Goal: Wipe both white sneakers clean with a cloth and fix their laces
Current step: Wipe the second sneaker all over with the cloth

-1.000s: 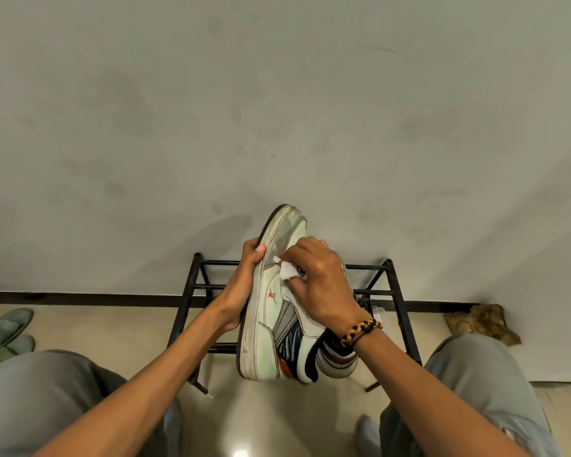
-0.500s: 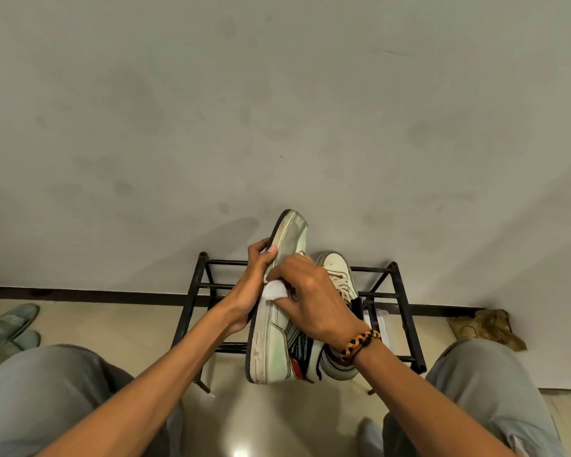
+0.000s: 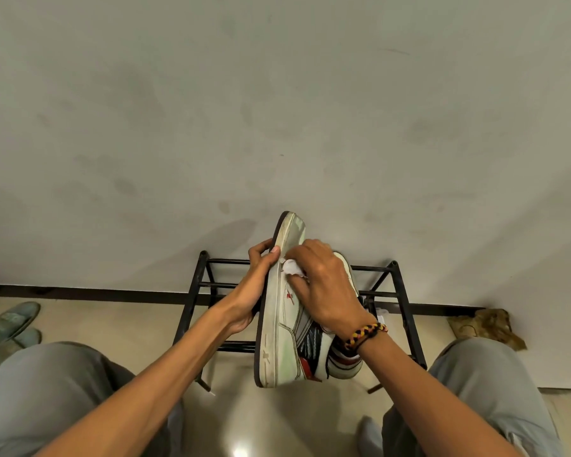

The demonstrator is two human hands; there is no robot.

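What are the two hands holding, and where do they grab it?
The left hand grips the sneaker by its sole edge, near the toe. The right hand pinches a small white cloth against its side.

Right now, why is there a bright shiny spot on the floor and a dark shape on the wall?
In the head view, the bright spot is glare from a light bouncing off the glossy floor; the dark shape is a soft shadow on the wall, left of the sneaker; the wide lens bends the edges.
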